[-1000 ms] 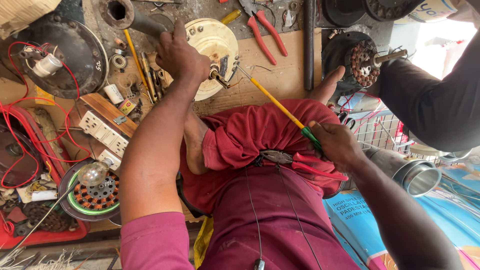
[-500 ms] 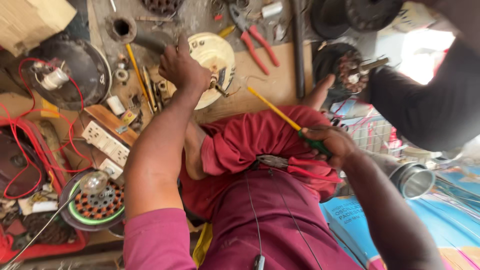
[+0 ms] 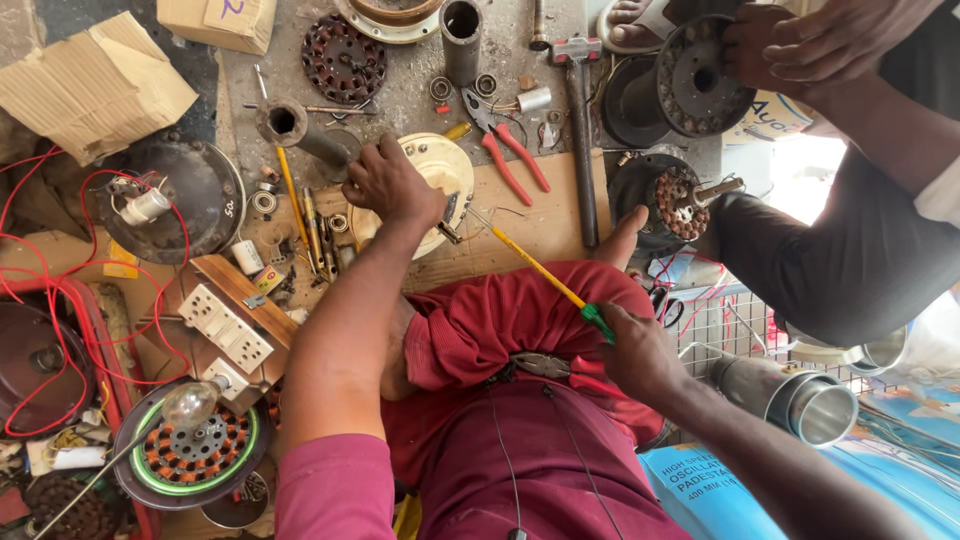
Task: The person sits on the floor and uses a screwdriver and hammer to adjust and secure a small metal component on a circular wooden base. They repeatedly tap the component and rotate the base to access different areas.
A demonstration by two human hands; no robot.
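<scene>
My left hand (image 3: 392, 186) presses down on a round cream-coloured motor cover (image 3: 447, 172) lying on a wooden board (image 3: 545, 225). In my right hand (image 3: 636, 352) I grip the green handle of a long screwdriver with a yellow shaft (image 3: 540, 268); its tip reaches the cover's right edge. My folded leg in dark red cloth (image 3: 510, 325) lies under both arms.
Red-handled pliers (image 3: 510, 150), a hammer (image 3: 580, 120), metal tubes, bearings and a wound stator (image 3: 345, 60) lie beyond the cover. A white switch board (image 3: 225, 325), red wires and a bulb (image 3: 190, 402) sit at the left. Another person at the right holds a dark motor part (image 3: 700, 75).
The view has shifted so the bench appears lower in the frame. My left hand stays on the cover and my right hand keeps the screwdriver tip at its edge.
</scene>
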